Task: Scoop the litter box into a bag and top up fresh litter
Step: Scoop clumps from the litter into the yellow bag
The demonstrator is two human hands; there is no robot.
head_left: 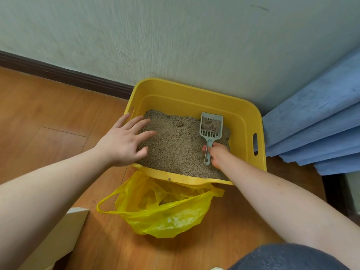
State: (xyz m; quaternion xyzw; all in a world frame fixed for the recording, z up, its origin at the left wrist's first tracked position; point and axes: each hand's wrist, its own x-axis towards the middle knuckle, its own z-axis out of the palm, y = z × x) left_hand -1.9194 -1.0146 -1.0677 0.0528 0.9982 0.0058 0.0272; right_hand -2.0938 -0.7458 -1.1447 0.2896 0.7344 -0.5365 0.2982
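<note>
A yellow litter box [241, 114] stands on the wooden floor against the wall, holding grey-brown litter [175, 145] with a few dark clumps. My right hand [217, 154] grips the handle of a pale green slotted scoop [211, 125], whose head lies on the litter with some litter and clumps in it. My left hand [124, 141] is spread with straight fingers over the box's left rim, fingertips above the litter. A yellow plastic bag [165, 211] stands open on the floor just in front of the box.
A blue folded curtain [315, 123] hangs right of the box. A dark baseboard [68, 76] runs along the wall. A pale board edge [64, 230] sits at the lower left, and my knee in blue denim [288, 258] is at the bottom right.
</note>
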